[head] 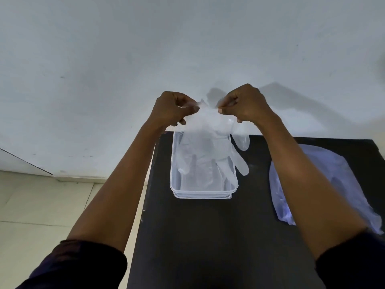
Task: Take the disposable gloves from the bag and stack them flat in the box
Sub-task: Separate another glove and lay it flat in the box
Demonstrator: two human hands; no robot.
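Both hands, left hand [174,108] and right hand [245,105], pinch the cuff of a clear glove [210,142] that hangs toward 6 o'clock over the open box [203,193] on the bench [208,236], its long axis matching the box's.

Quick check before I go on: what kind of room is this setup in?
Probably a plain indoor room rather than a kitchen or lab: a bare pale wall, a tiled floor, and one small black table pushed against the wall.
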